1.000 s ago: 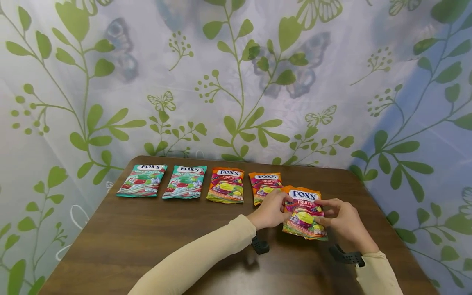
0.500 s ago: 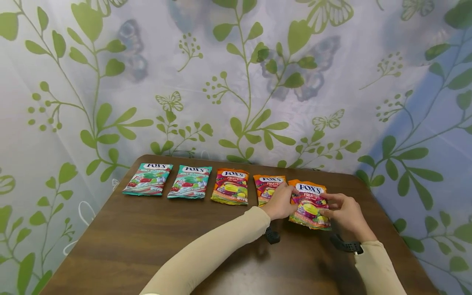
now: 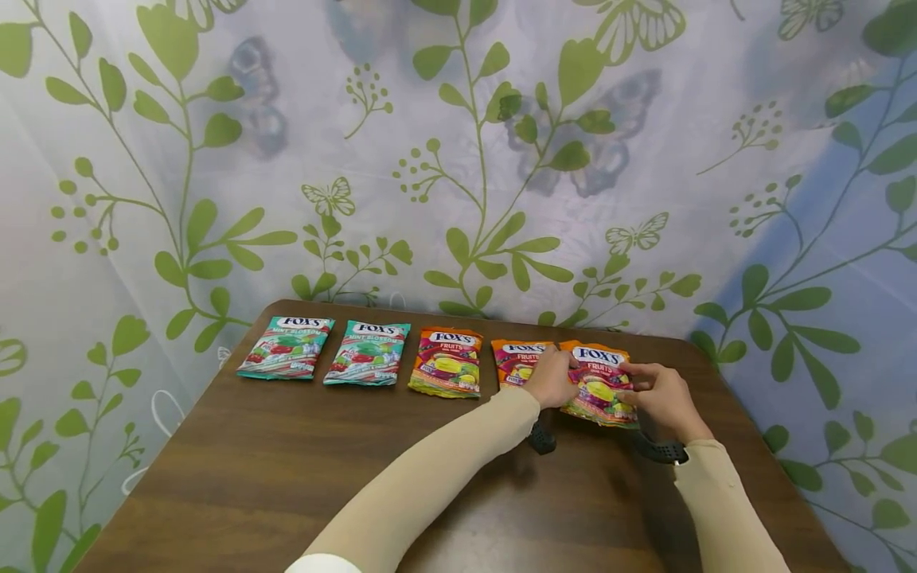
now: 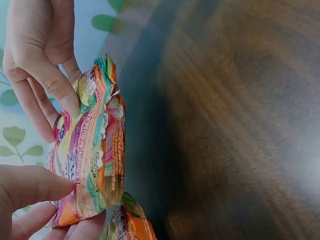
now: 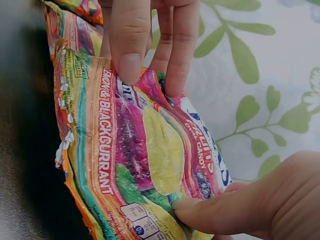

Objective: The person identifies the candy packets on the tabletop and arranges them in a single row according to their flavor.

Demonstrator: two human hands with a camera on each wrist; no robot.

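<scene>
Both hands hold an orange-and-yellow Fox's Fruits candy bag (image 3: 598,386) at the right end of a row. My left hand (image 3: 553,380) grips its left side, and it covers part of the neighbouring Fruits candy bag (image 3: 517,356). On the opposite edge, my right hand (image 3: 662,402) pinches the bag with the thumb on the printed front. The left wrist view has the held bag tilted on edge, its bottom seam facing the camera. Seen from the right wrist, the left thumb (image 5: 131,67) presses the front as well.
Further left in the row lie another Fruits candy bag (image 3: 446,362) and two teal Mint Blossom candy bags (image 3: 368,354). They rest near the back edge of a brown wooden table (image 3: 301,469). A leaf-patterned curtain (image 3: 344,159) hangs right behind the table.
Both hands have moved the held candy bag away from the body, toward the table's back edge and in line with the row. The other bags stay in place; the head view shifted slightly.
</scene>
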